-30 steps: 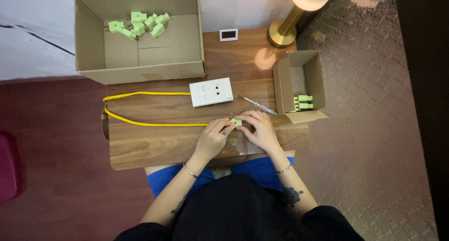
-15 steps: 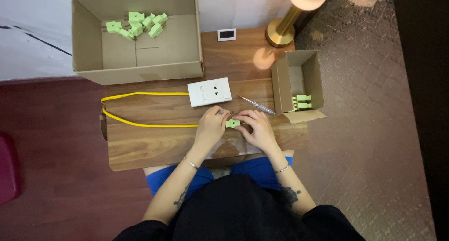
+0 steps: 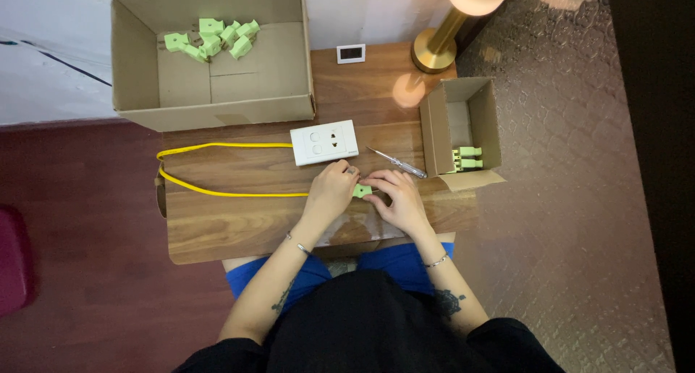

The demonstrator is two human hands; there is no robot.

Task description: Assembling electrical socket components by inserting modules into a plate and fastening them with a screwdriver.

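Pinching a small green plastic connector between two hands over a grained wooden bench.

The large open cardboard box at the bench's far left holds a loose heap of blocky pale-green connectors; a smaller cardboard box on the right holds a few more. A thin yellow wire loops across the wood and runs under the left hand. A white rectangular socket plate lies flat just beyond the hands, with a slim screwdriver beside it. The left hand's grip is closed on the connector; the right hand has its fingertips closed on its other side.
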